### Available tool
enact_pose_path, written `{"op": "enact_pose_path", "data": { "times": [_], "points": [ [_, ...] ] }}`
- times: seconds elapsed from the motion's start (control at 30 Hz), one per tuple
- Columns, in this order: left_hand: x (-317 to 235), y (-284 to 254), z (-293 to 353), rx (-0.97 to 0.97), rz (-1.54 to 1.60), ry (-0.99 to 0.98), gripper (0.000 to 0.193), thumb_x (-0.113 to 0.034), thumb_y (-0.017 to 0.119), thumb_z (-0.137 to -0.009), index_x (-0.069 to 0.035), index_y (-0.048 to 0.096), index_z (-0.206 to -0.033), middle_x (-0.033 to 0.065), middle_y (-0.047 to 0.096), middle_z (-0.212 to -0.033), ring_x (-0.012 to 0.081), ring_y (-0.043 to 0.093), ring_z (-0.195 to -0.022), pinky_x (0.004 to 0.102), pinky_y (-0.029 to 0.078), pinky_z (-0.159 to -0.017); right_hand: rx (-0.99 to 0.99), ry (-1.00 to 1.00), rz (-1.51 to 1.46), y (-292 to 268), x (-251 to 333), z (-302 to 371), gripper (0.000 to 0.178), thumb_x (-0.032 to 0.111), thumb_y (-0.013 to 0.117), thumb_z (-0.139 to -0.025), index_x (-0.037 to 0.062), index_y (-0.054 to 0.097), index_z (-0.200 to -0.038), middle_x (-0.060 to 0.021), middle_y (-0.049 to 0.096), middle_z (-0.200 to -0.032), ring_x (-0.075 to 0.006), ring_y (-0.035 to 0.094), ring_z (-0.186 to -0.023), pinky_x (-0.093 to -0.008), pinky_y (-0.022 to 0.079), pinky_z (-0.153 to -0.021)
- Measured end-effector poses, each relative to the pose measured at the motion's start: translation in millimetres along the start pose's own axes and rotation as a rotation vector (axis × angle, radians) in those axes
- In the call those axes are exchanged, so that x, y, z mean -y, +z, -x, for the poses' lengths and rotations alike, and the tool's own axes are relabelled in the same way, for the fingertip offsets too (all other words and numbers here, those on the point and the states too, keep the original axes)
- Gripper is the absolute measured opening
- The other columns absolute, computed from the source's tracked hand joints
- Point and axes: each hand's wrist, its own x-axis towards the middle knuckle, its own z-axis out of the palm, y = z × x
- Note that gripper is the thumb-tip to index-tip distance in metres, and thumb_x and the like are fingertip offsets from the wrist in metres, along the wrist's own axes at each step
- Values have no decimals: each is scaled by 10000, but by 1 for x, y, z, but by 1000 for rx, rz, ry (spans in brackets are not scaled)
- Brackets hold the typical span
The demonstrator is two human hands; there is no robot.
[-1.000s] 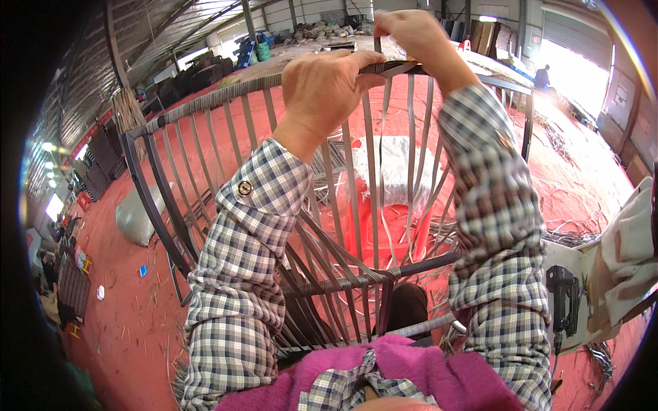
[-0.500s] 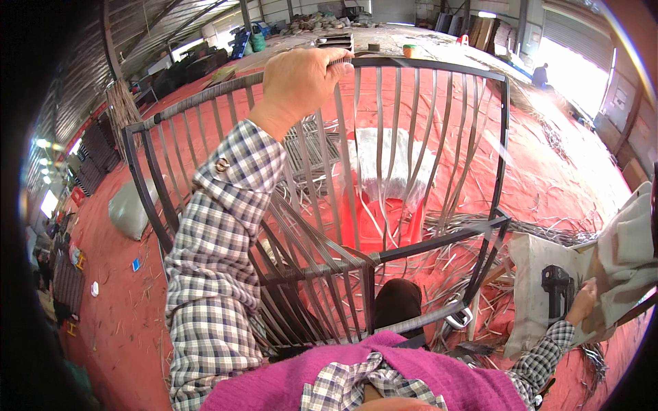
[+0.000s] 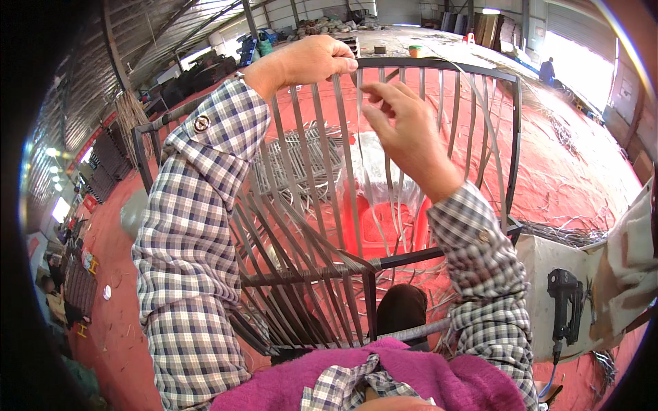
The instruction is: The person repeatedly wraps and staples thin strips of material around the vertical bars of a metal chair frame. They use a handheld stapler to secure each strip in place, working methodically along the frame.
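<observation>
A black metal furniture frame (image 3: 513,151) stands in front of me, strung with flat grey-brown plastic strips (image 3: 322,137). At its top bar my left hand (image 3: 305,63) is closed, thumb and fingers pinching the bar and the strip wrapped there. Just below and to the right is my right hand (image 3: 411,133), its fingers bent and the thumb apart from them. A narrow strip hangs beside its fingertips, and no hold on it shows. A black nail gun (image 3: 565,305) with a blue hose lies on the pale, cloth-covered surface at my right.
Beyond the frame a red plastic stool (image 3: 370,229) carries clear plastic sheeting. Bundled strips (image 3: 301,157) and loose offcuts lie on the red floor covering (image 3: 548,178). Another person (image 3: 547,71) is far off by the bright doorway.
My right hand has left the nail gun on the right and come up beside the top bar. My left hand stays at the bar, its wrist now lower and turned.
</observation>
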Motion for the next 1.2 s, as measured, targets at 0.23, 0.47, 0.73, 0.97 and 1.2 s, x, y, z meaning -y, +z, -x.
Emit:
{"op": "enact_pose_path", "data": {
  "times": [0.23, 0.47, 0.73, 0.97, 1.2],
  "points": [
    [3, 17, 12, -183, -81, 93, 291, -278, 554, -885, -20, 631, -995, 105, 612, -734, 194, 559, -679, 333, 443, -657, -226, 280, -199, 59, -27, -12, 269, 123, 632, -796, 22, 494, -1003, -138, 640, -805, -318, 630, -756, -405, 480, -675],
    [9, 7, 10, -43, -152, 56, 312, -268, 515, -925, 4, 579, -1064, 52, 598, -818, 137, 534, -738, 300, 434, -681, -164, 109, 61, 56, -25, -7, 213, 105, 584, -816, 62, 594, -1025, -145, 604, -905, -335, 597, -850, -417, 480, -714],
    [4, 7, 10, -28, -148, 19, 301, -270, 513, -924, 17, 589, -979, 71, 584, -763, 152, 530, -727, 313, 435, -682, -291, 3, 246, 59, -20, -9, 260, 196, 684, -757, 43, 591, -946, -145, 548, -925, -340, 527, -906, -423, 438, -778],
    [-5, 14, 32, -315, -328, 163, 254, -225, 548, -876, -28, 596, -1029, 126, 638, -865, 239, 612, -823, 353, 483, -734, -13, 432, -364, 36, 10, -16, 335, 290, 538, -882, 10, 566, -700, -60, 492, -589, -130, 440, -583, -339, 396, -582],
    [-5, 33, 38, -551, -704, 161, 155, -192, 563, -842, -65, 599, -923, 121, 666, -779, 287, 664, -728, 387, 524, -611, -149, 249, -943, 17, 44, -39, 341, 263, 453, -972, -18, 622, -879, 9, 499, -710, -76, 437, -673, -220, 375, -628]
  ]
}}
